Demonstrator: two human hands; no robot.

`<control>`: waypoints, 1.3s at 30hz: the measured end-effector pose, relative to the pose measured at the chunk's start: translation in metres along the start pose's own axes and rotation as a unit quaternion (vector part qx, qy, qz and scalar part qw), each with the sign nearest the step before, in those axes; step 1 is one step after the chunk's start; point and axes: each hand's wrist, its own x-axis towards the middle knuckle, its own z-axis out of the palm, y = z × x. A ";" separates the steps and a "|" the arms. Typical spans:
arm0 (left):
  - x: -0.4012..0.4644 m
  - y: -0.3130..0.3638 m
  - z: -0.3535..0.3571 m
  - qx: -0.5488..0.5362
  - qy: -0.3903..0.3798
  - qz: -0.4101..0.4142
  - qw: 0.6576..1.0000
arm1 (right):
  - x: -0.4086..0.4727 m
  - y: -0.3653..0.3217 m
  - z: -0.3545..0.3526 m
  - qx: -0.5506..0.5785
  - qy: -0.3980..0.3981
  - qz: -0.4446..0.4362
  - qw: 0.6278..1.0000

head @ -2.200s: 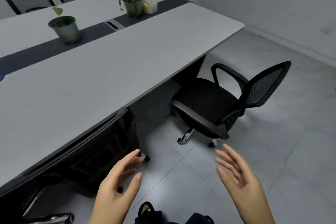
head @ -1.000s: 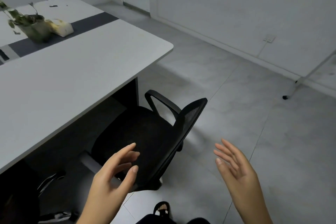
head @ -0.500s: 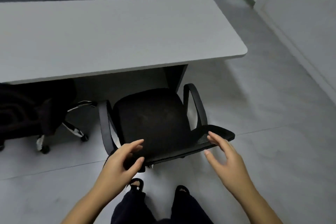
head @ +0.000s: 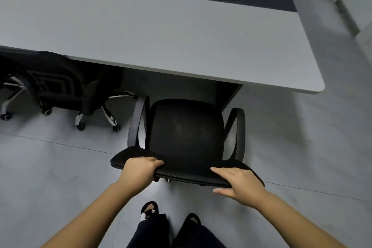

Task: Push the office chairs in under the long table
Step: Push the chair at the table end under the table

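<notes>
— Head view: where's the office chair?
— Just short of the tabletop, seat facing it, not yet under.
— Hands?
— Left hand curled over the backrest top edge; right hand pinching it, fingers straight beneath.
— Handling?
— Probably rolls easily on casters; mesh gives, rim stiff. Best pushed there, evenly, or likely swivels.

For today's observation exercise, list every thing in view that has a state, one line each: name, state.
Black mesh office chair: seat mostly out from the table, not pushed in.
Left hand: grips the backrest's top edge.
Right hand: holds the backrest's top edge.
Second black office chair: pushed in under the table.
Long grey table: level.
</notes>
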 end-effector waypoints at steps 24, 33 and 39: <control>0.089 -0.114 -0.063 0.037 -0.025 -0.055 0.998 | 0.152 -0.002 -0.027 -0.022 0.066 -0.025 0.997; 0.152 -0.169 -0.089 0.053 -0.030 0.010 0.998 | 0.205 -0.005 -0.050 -0.035 0.098 0.055 0.993; 0.196 -0.187 -0.104 0.053 -0.034 0.014 0.998 | 0.244 0.012 -0.069 0.011 0.033 0.103 0.994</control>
